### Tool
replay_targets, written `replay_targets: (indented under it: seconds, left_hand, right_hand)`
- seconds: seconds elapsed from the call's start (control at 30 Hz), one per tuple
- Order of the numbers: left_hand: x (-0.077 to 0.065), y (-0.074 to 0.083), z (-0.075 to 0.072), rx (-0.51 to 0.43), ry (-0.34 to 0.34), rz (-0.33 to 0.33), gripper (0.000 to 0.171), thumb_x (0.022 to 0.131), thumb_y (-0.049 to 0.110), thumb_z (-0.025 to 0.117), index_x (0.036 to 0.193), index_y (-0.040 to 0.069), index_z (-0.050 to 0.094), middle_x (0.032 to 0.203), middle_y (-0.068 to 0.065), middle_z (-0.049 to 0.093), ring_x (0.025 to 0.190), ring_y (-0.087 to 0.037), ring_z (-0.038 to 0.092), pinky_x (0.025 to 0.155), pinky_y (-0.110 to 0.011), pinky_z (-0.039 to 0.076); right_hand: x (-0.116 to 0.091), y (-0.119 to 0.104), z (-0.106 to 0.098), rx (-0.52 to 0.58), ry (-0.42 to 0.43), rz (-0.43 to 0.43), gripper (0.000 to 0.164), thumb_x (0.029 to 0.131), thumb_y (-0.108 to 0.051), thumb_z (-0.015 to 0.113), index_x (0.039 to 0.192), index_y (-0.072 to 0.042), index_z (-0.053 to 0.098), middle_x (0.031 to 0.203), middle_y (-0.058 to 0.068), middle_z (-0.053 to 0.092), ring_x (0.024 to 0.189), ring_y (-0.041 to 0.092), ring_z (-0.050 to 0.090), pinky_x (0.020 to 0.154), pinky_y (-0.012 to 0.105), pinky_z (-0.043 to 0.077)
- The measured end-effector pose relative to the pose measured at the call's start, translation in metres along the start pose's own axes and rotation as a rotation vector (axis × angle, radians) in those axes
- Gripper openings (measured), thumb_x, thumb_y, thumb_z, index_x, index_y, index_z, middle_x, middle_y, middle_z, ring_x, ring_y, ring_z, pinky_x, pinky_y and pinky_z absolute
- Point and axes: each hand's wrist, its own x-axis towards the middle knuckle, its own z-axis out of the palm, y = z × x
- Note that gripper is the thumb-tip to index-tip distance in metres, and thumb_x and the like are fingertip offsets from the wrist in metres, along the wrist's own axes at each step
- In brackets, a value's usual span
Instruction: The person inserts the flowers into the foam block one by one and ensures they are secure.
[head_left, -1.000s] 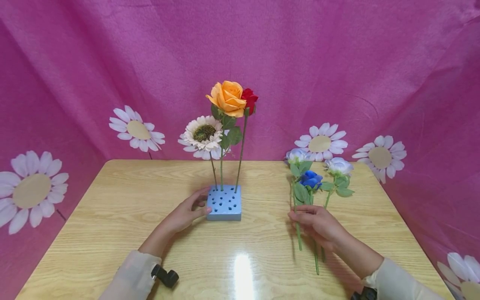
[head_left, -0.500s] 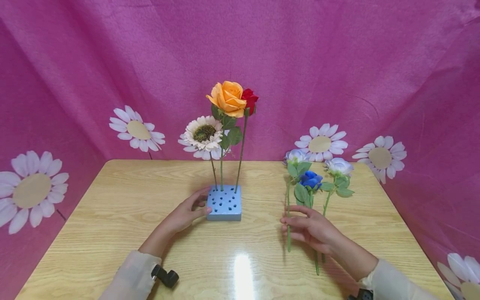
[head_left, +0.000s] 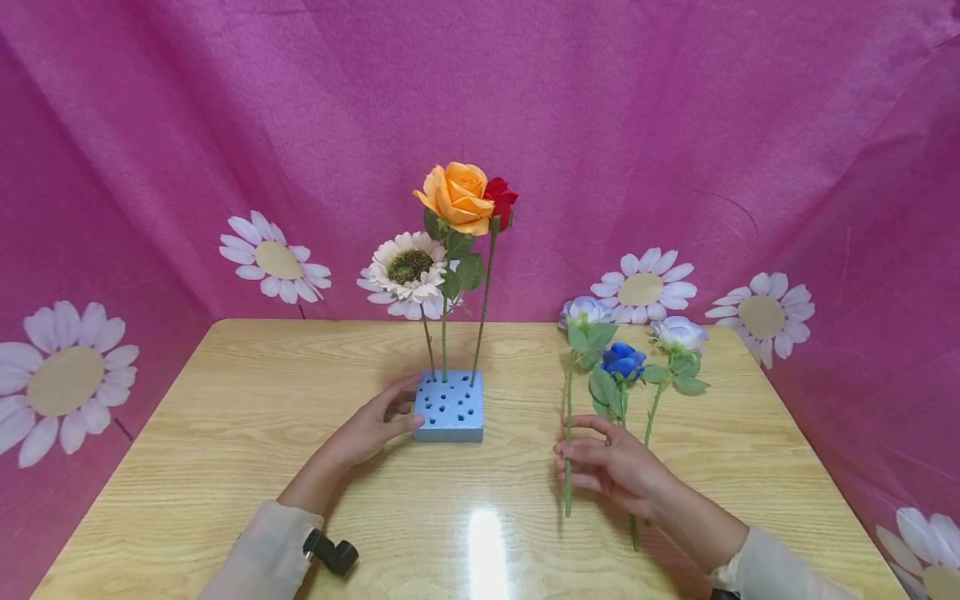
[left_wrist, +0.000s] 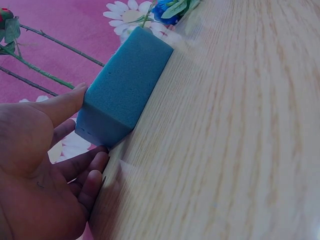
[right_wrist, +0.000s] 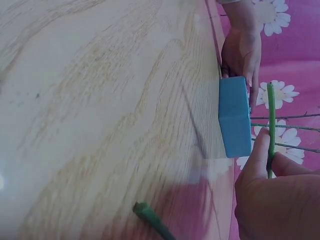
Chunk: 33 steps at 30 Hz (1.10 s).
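Observation:
My left hand [head_left: 377, 427] grips the left side of a blue foam block [head_left: 448, 434] with holes in its top, thumb at the front corner and fingers round the far side. In the left wrist view the thumb touches the edge of the block [left_wrist: 127, 75]. Upright in it stand an orange rose [head_left: 455, 198], a red rose [head_left: 500, 202] and a cream sunflower-like bloom [head_left: 409, 265]. My right hand [head_left: 618, 468] pinches the green stem [right_wrist: 271, 110] of a pale lavender artificial flower [head_left: 587, 311], between thumb and fingers, its cut end pointing toward me.
Beside the right hand a blue rose [head_left: 622, 361] and another pale lavender flower [head_left: 679, 332] lie on the wooden table [head_left: 262, 392]. A pink curtain [head_left: 570, 125] printed with daisies surrounds the table at the back and sides.
My right hand has moved left with the pale lavender flower, separating it from the blue rose, and its stem now stands straighter. The left hand and the foam block have not moved.

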Motion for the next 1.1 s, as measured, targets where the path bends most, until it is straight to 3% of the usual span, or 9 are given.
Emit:
replay_targets:
  seconds: [0.63,0.9,1.1]
  left_hand:
    - [0.001,-0.003,0.001,0.004,0.002,-0.023,0.073,0.101,0.03,0.068,0.163,0.022,0.031,0.158,-0.019,0.041,0.137,-0.038,0.044,0.113,-0.057,0.036]
    - [0.001,-0.004,0.001,0.004,0.003,-0.017,0.073,0.1,0.031,0.069,0.163,0.023,0.032,0.158,-0.018,0.042,0.136,-0.037,0.045,0.113,-0.058,0.037]
    - [0.002,-0.005,0.002,0.005,0.009,-0.017,0.073,0.101,0.03,0.069,0.163,0.023,0.032,0.157,-0.018,0.043,0.136,-0.037,0.046,0.113,-0.058,0.037]
  right_hand:
    - [-0.001,0.0,0.013,-0.054,-0.064,-0.1,0.047,0.098,0.003,0.064,0.14,0.001,0.043,0.105,0.012,0.075,0.097,0.028,0.074,0.09,0.046,0.059]
    - [0.002,-0.005,0.022,-0.113,-0.066,-0.127,0.048,0.098,0.0,0.066,0.141,0.002,0.044,0.108,0.016,0.075,0.096,0.026,0.075,0.087,0.044,0.06]
    - [0.004,-0.008,0.029,-0.186,-0.054,-0.17,0.038,0.099,-0.003,0.066,0.134,-0.004,0.05,0.104,0.013,0.076,0.094,0.023,0.075,0.086,0.046,0.06]
